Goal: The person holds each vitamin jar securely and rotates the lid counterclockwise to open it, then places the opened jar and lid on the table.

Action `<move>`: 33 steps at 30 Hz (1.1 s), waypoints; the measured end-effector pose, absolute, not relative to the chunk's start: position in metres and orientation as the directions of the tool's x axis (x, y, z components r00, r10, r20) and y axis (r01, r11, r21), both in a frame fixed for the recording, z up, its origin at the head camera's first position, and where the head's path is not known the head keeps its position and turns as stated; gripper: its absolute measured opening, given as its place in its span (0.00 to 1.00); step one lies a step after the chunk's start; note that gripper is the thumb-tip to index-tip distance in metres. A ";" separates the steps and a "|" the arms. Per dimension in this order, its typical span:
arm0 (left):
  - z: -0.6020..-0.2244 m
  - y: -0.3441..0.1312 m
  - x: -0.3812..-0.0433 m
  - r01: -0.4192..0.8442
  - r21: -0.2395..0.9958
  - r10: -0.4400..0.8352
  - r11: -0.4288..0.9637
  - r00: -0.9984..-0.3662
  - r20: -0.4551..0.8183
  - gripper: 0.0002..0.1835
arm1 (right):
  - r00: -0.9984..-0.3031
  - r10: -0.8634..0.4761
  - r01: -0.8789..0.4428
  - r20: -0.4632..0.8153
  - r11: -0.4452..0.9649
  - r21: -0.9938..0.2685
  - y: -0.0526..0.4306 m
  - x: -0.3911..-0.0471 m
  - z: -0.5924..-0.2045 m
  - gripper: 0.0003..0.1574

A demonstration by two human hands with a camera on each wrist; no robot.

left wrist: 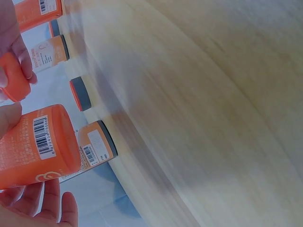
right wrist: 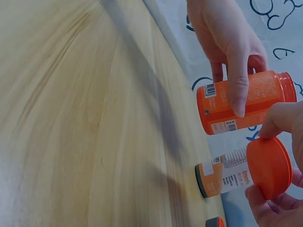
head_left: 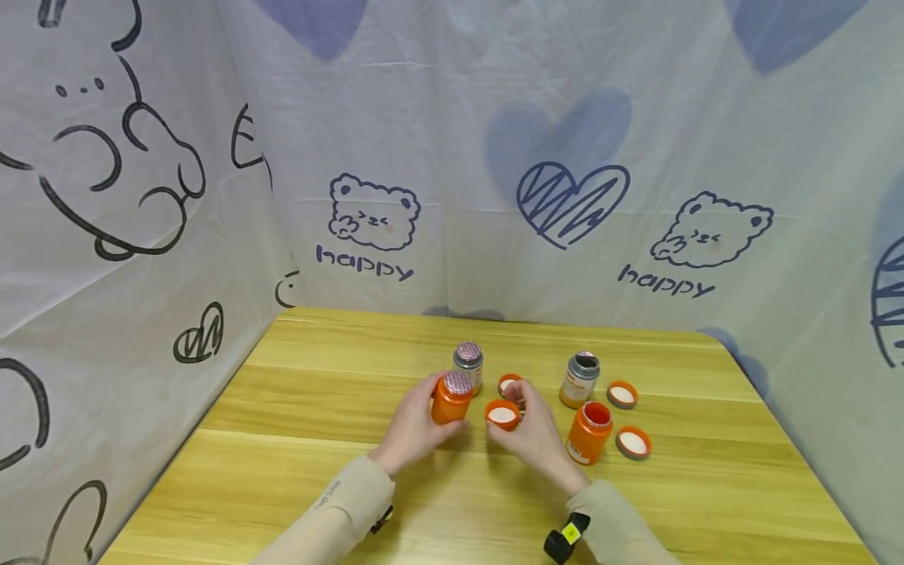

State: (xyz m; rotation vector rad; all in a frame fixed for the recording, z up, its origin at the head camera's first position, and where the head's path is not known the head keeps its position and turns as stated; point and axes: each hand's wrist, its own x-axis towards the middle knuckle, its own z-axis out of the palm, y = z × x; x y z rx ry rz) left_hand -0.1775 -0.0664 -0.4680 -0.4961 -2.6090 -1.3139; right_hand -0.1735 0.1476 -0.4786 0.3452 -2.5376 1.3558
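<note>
My left hand [head_left: 415, 424] grips an orange bottle [head_left: 449, 406] whose mouth is covered by a silvery foil seal. Its barcode label and base face the left wrist view, and the bottle is held above the table. To its right, my right hand [head_left: 535, 438] pinches an orange screw cap [head_left: 502, 416] by the rim, white liner facing up. Cap and bottle are apart. Just behind the left hand stands a white-and-orange bottle [head_left: 469, 366] with a grey neck and a foil seal. A second cap [head_left: 507, 383] lies beside it, partly hidden by the right hand.
Right of the right hand stand an uncovered orange bottle [head_left: 589, 436] and an uncovered grey-necked bottle [head_left: 579, 383]. Two upturned caps, one farther back [head_left: 622, 395] and one nearer [head_left: 633, 443], lie beside them. A printed cloth [head_left: 452, 157] hangs behind the wooden table [head_left: 311, 377].
</note>
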 end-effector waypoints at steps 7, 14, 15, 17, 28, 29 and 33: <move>-0.468 -0.066 -0.178 0.362 0.734 0.216 0.575 -0.932 0.291 0.41 | -0.930 -0.110 -0.341 0.351 0.616 -0.710 0.148 -0.174 -0.480 0.32; -0.471 -0.066 -0.181 0.364 0.714 0.228 0.598 -0.931 0.284 0.42 | -0.933 -0.131 -0.331 0.336 0.680 -0.654 0.149 -0.171 -0.481 0.31; -0.472 -0.066 -0.181 0.366 0.712 0.230 0.599 -0.931 0.285 0.42 | -0.933 -0.134 -0.330 0.334 0.688 -0.647 0.150 -0.171 -0.482 0.31; -0.473 -0.065 -0.182 0.370 0.706 0.234 0.604 -0.929 0.287 0.42 | -0.934 -0.139 -0.327 0.328 0.702 -0.633 0.151 -0.171 -0.483 0.31; -0.476 -0.053 -0.186 0.363 0.731 0.266 0.578 -0.931 0.251 0.45 | -0.951 -0.135 -0.282 0.280 0.751 -0.597 0.157 -0.171 -0.487 0.35; -0.477 -0.052 -0.187 0.364 0.731 0.268 0.577 -0.930 0.251 0.45 | -0.952 -0.135 -0.280 0.276 0.754 -0.594 0.158 -0.171 -0.487 0.35; -0.478 -0.048 -0.189 0.361 0.737 0.270 0.571 -0.931 0.247 0.45 | -0.954 -0.135 -0.271 0.268 0.768 -0.580 0.159 -0.172 -0.488 0.35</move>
